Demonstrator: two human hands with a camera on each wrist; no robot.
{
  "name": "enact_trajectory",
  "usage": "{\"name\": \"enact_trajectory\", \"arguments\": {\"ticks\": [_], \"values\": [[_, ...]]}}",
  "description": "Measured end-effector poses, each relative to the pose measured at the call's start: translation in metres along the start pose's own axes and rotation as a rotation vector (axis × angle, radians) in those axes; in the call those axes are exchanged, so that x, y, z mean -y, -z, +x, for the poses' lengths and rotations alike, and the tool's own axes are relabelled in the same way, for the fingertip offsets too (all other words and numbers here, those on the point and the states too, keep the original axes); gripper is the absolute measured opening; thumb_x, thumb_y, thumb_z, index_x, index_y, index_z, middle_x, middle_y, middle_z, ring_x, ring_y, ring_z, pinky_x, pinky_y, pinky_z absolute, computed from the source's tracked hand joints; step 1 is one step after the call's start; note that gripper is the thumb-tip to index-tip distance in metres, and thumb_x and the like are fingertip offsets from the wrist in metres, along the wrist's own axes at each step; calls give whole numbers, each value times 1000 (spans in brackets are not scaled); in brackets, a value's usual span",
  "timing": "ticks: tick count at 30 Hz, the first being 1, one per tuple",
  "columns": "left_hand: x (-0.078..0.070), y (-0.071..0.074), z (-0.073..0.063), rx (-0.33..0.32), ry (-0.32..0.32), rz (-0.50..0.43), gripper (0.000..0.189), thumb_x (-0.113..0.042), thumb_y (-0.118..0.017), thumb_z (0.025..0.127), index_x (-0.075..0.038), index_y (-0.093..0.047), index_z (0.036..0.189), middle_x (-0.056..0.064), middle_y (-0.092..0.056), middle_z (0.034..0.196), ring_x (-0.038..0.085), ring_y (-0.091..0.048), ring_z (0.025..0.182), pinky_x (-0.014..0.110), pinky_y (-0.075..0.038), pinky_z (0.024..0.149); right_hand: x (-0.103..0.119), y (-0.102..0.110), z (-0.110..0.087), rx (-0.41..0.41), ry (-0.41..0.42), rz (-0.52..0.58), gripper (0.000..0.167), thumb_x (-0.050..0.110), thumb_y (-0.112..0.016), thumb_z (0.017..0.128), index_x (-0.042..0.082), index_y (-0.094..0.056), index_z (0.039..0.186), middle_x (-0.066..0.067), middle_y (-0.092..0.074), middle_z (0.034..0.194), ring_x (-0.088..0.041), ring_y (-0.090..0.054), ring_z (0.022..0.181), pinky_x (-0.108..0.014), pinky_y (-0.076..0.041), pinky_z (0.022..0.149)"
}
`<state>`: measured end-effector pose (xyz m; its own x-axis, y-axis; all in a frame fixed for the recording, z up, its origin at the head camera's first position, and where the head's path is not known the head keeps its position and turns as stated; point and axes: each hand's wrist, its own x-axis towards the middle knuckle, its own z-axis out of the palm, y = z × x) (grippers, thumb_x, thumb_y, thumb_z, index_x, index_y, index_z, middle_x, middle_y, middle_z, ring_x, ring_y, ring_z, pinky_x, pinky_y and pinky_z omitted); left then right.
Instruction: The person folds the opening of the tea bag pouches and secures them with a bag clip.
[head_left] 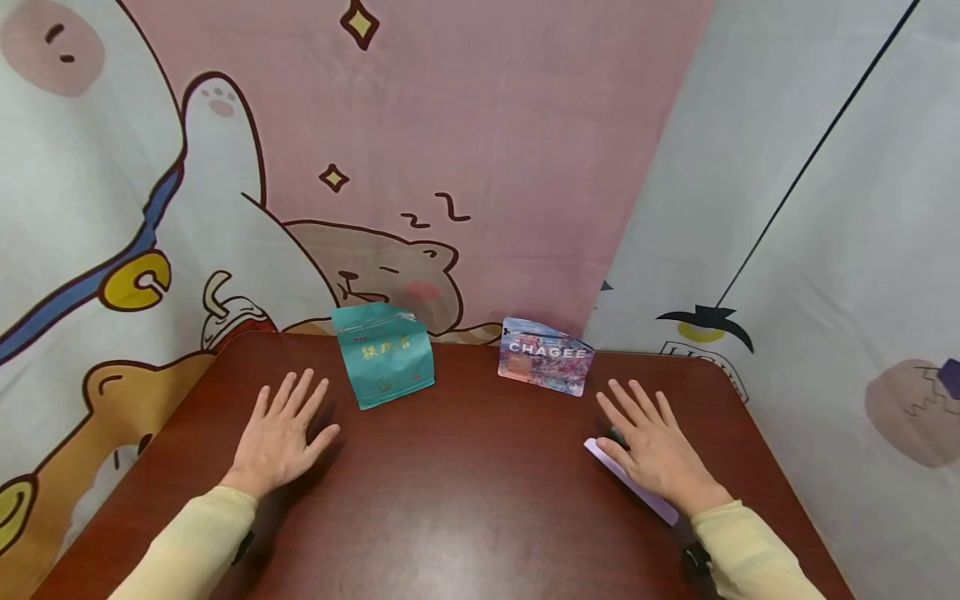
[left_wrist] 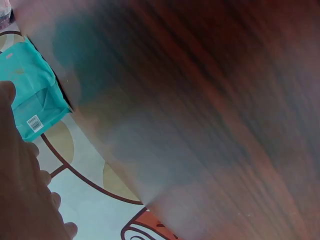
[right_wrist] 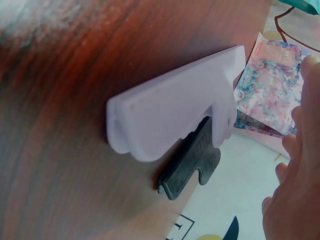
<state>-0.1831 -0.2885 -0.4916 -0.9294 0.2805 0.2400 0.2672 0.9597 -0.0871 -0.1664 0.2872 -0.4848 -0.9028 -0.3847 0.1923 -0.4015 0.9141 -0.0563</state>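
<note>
Left hand (head_left: 281, 438) at lower left, right hand (head_left: 654, 446) at lower right near a long lilac plastic clip (right_wrist: 170, 107): both splayed, holding nothing.

On my feed I have a glossy, wood-grained red-brown table (head_left: 450, 483). Near its far edge I see a teal pouch (head_left: 386, 354) and, apart from it, a smaller CHAGEE pouch (head_left: 546, 357); toward the right, a lilac clip (right_wrist: 170, 102) lies beside a black clip (right_wrist: 187, 162).

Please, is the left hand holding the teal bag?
No, the left hand is spread open, and the table shows between it and the teal bag.
</note>
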Motion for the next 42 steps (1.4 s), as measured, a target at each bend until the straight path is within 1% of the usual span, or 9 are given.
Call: {"name": "enact_trajectory", "arguments": {"ticks": [12, 15, 20, 23, 25, 29, 33, 37, 42], "values": [[-7, -4, -5, 22, -4, -34, 79, -64, -46, 95, -14, -37, 156, 15, -28, 164, 40, -22, 151, 62, -18, 118, 2, -4, -3, 15, -18, 36, 75, 55, -51, 99, 17, -29, 159, -12, -21, 167, -37, -12, 155, -47, 15, 123], [-10, -2, -5, 15, -8, -40, 79, -64, -47, 96, -14, -36, 156, 15, -28, 164, 40, -22, 151, 61, -19, 119, 2, -6, -4, -4, -16, 42, 74, 54, -52, 99, 17, -29, 159, -13, -23, 166, -37, -13, 155, -48, 13, 124], [-15, 4, -4, -7, -14, -47, 77, -61, -48, 96, -13, -38, 155, 15, -29, 163, 39, -24, 151, 61, -21, 118, 6, -6, -5, -26, -13, 62, 73, 52, -54, 98, 15, -32, 158, -15, -27, 165, -39, -17, 153, -43, 14, 124], [-19, 7, -4, -10, -21, -57, 75, -60, -49, 96, -13, -40, 154, 15, -29, 163, 38, -24, 151, 60, -22, 118, 11, -4, -5, -4, -27, 90, 74, 53, -53, 99, 15, -31, 158, -14, -26, 165, -39, -18, 153, -45, 10, 125], [-22, 10, -3, -17, -26, -66, 75, -59, -49, 97, -13, -40, 154, 14, -30, 163, 38, -24, 151, 60, -22, 118, 15, -3, -4, 8, -37, 113, 73, 53, -53, 99, 16, -31, 158, -13, -25, 165, -38, -17, 153, -51, 2, 126], [-27, 14, -1, -43, -42, -67, 74, -58, -51, 96, -13, -41, 154, 14, -32, 162, 37, -27, 150, 59, -25, 118, 23, 0, -1, 16, -42, 144, 71, 52, -52, 100, 18, -31, 158, -12, -26, 166, -39, -19, 153, -58, -12, 123], [-31, 19, 0, -76, -60, -62, 74, -57, -53, 95, -13, -42, 153, 14, -36, 161, 36, -31, 149, 57, -28, 117, 31, 1, 4, 12, -27, 156, 71, 52, -52, 100, 19, -30, 159, -11, -27, 165, -39, -22, 152, -62, -19, 119], [-34, 23, 2, -144, -84, -75, 73, -56, -55, 94, -11, -46, 150, 14, -42, 157, 36, -37, 146, 55, -30, 115, 40, 2, 10, 5, -7, 184, 72, 50, -54, 100, 18, -29, 159, -12, -27, 165, -39, -23, 152, -63, -24, 117], [-41, 31, 5, -216, -132, -103, 71, -54, -57, 94, -8, -51, 147, 15, -48, 152, 36, -42, 142, 55, -33, 114, 50, 4, 15, -3, 9, 220, 71, 47, -55, 100, 15, -31, 158, -13, -28, 164, -39, -26, 151, -62, -25, 117]]}}
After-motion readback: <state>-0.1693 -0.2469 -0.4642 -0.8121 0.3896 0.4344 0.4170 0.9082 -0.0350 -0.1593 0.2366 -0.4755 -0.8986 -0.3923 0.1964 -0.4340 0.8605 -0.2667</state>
